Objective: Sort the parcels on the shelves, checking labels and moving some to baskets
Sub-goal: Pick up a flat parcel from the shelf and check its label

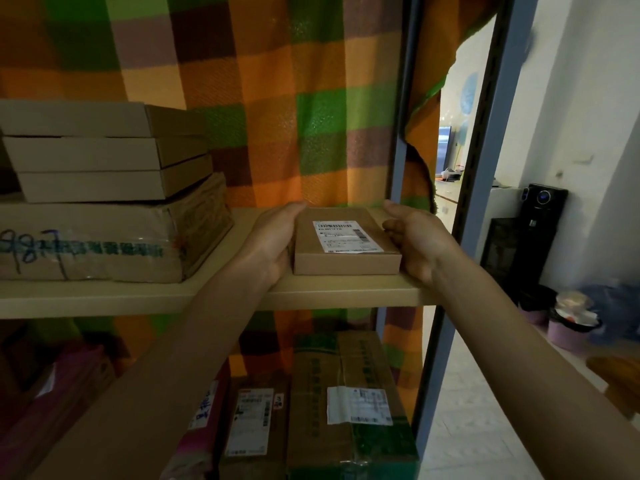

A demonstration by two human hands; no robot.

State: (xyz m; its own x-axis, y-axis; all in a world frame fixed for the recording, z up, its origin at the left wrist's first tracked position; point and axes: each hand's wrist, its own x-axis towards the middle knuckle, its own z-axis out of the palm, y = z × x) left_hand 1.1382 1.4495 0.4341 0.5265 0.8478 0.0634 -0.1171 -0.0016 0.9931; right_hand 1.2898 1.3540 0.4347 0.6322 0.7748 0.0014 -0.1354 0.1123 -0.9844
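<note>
A small flat cardboard parcel (pixel 343 252) with a white label facing up lies on the right end of the beige shelf board (pixel 138 296). My left hand (pixel 273 237) lies along the parcel's left side, fingers straight against it. On the parcel's right side, my right hand (pixel 415 240) holds it with the thumb curled over the top edge.
A stack of flat cardboard boxes (pixel 104 154) sits on a large taped box (pixel 97 244) at the shelf's left. Lower shelf holds several labelled parcels (pixel 346 403). A blue upright post (pixel 481 168) stands at right, a chequered cloth behind. Small bins (pixel 571 323) stand on the floor.
</note>
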